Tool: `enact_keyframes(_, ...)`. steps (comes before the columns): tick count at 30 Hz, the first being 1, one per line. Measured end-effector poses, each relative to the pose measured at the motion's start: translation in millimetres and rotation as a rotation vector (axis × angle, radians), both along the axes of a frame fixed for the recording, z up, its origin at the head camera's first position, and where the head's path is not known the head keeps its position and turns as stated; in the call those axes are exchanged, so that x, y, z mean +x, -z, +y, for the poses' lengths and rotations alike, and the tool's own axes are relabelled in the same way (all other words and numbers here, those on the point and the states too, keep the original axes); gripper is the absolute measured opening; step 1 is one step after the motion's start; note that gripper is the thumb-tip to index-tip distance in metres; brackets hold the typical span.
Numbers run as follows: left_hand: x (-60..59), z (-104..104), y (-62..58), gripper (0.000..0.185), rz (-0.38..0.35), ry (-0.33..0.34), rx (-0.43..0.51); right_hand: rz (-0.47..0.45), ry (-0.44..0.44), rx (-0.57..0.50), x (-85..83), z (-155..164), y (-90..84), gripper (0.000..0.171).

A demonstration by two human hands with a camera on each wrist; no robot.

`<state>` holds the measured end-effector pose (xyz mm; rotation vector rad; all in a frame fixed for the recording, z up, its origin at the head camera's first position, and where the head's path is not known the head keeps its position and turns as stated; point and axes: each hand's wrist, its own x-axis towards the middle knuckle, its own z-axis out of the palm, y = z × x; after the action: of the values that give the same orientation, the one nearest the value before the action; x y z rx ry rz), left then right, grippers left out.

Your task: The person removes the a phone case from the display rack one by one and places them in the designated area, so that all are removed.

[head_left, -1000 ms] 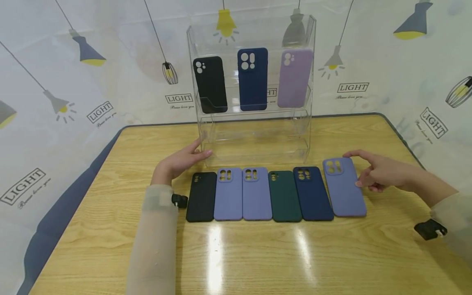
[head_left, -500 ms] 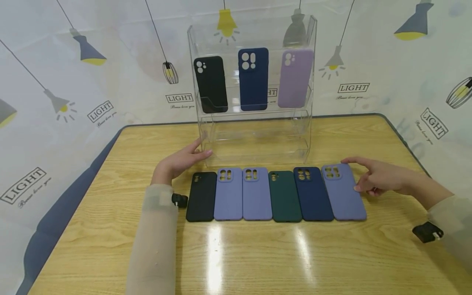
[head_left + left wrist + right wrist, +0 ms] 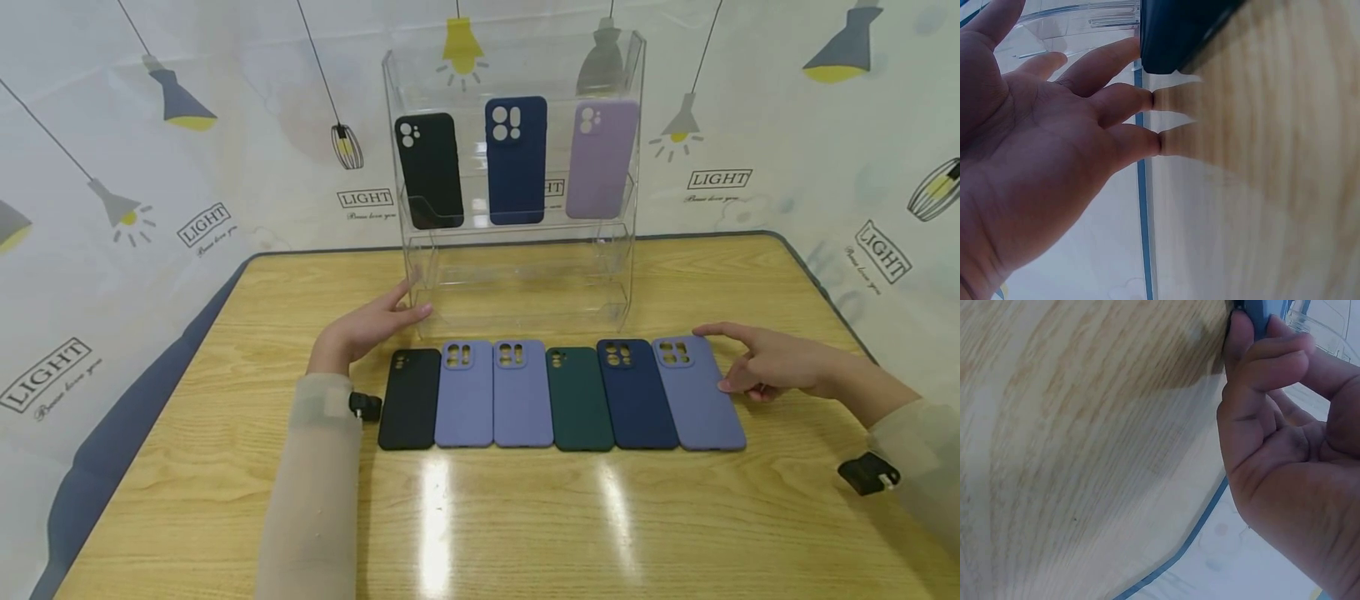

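Several phone cases lie side by side on the wooden table (image 3: 525,517): black (image 3: 409,400), two periwinkle (image 3: 465,396), dark green (image 3: 579,400), navy (image 3: 636,396) and a rightmost periwinkle case (image 3: 697,396). My right hand (image 3: 738,360) pinches that last case by its right edge, index finger at the top corner and thumb on the side; the right wrist view shows the thumb (image 3: 1238,344) against the case's edge (image 3: 1260,312). My left hand (image 3: 371,323) rests flat and relaxed by the lower left corner of the clear acrylic stand (image 3: 525,283), just beyond the black case (image 3: 1179,31).
The stand's upper shelf holds a black (image 3: 429,171), a navy (image 3: 516,162) and a lilac case (image 3: 600,158) upright. Its lower shelves hold nothing. A lamp-printed backdrop (image 3: 150,167) surrounds the table. The table's dark edge runs along left and right.
The rightmost periwinkle case, tilted and slightly raised a second ago, now lies flat in line with the row. My right hand came down with it. The left hand has not moved.
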<state>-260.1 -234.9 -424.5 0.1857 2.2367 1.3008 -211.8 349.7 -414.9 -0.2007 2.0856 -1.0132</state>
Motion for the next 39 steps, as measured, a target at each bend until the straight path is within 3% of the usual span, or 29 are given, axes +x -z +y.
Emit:
enact_keyframes(11, -0.6, 0, 0.2, 0.088, 0.000, 0.001, -0.001, 0.027, 0.010, 0.088, -2.6, -3, -3.1, 0.099)
enact_keyframes(16, -1.1, 1, -0.6, 0.088, 0.008, 0.008, 0.004, 0.056, 0.000, 0.119, -6.7, -2, -13.8, 0.098)
enact_keyframes(23, 0.8, 1, -0.9, 0.088, 0.000, -0.002, 0.007, 0.122, 0.012, 0.127, -19.8, -7, -49.3, 0.094)
enact_keyframes(31, 1.3, 1, -0.6, 0.085, 0.007, -0.002, 0.000, 0.351, 0.014, 0.176, -43.3, -23, -105.4, 0.084)
enact_keyframes(39, -0.1, 1, -0.9, 0.086, -0.001, -0.007, 0.001, 0.541, 0.057, 0.183, -67.1, -56, -148.9, 0.088)
